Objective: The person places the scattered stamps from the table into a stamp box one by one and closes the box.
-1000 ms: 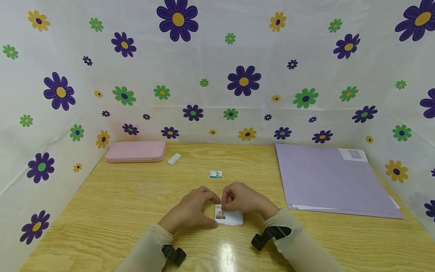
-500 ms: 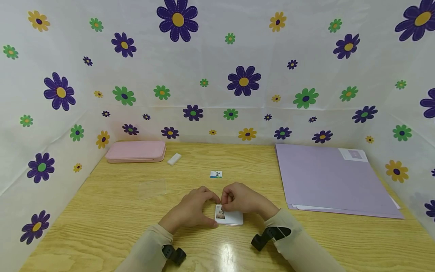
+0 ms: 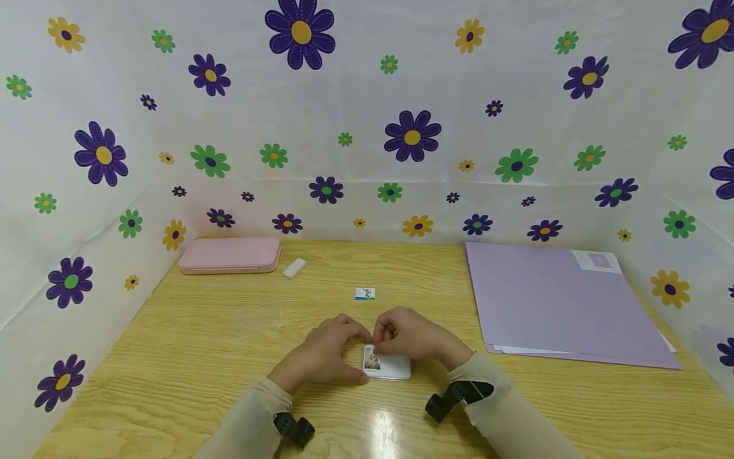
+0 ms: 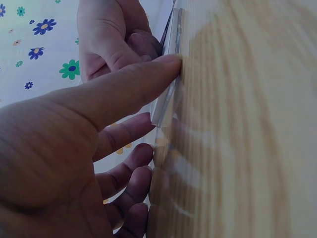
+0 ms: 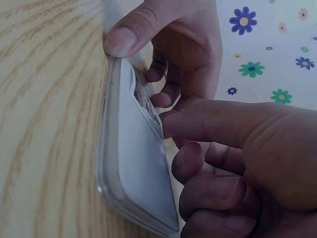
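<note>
A small white rounded card-like case with clear edges lies flat on the wooden table, its thickness showing in the right wrist view. On its left half is a small photo with a white border. My left hand holds the case's left end between thumb and index finger, its other fingers loosely curved beyond. Over the photo's far right corner, my right hand pinches with thumb and index finger, the rest curled in. In the right wrist view the thumb meets the photo's edge; its contact with the index finger is partly hidden.
Beyond the hands lies a small printed card. A clear sheet is to the left. Farther back are a white eraser-like block and a pink case. Purple folders cover the right side, and a flowered cloth surrounds the table.
</note>
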Motion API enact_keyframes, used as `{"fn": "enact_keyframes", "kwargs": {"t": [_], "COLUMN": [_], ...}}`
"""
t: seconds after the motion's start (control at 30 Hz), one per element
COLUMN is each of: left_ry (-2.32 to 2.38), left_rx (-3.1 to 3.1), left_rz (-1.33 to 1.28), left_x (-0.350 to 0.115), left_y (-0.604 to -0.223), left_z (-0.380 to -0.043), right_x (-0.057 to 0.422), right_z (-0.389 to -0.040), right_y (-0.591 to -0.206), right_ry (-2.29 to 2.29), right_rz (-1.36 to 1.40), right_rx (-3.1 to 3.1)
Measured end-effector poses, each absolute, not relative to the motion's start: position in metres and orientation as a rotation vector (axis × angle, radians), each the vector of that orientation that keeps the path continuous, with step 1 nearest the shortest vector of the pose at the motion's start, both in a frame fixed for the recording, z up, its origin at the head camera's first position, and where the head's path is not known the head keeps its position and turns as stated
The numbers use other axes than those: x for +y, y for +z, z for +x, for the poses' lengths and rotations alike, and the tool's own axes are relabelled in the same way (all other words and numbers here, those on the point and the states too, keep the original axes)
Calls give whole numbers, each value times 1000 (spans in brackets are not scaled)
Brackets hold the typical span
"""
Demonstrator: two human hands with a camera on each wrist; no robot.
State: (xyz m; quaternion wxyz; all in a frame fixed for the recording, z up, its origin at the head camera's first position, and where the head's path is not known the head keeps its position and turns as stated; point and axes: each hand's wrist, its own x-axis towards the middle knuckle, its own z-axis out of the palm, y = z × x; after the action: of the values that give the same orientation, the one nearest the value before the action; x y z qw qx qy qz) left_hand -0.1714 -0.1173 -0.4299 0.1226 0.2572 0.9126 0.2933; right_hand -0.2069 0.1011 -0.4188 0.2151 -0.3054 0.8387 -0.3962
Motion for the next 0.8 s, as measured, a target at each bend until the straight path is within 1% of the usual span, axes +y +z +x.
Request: {"fn": "enact_keyframes", "kwargs": {"t": [0.23, 0.47, 0.8], "left_ry": [839, 856, 836], "left_rx": [2661, 2660, 2669], "left_rz": [734, 751, 751], "left_x": [-118, -117, -117], "left_y": [-430, -431, -430], "left_z": [-172, -173, -173], "right_x": [104, 105, 98], "right_z": [-210, -210, -222], "right_y": [-418, -414, -409], "right_ry": [-1115, -1187, -1292], "right_rz": [-856, -786, -724], "right_rx": [2393, 2406, 2474]}}
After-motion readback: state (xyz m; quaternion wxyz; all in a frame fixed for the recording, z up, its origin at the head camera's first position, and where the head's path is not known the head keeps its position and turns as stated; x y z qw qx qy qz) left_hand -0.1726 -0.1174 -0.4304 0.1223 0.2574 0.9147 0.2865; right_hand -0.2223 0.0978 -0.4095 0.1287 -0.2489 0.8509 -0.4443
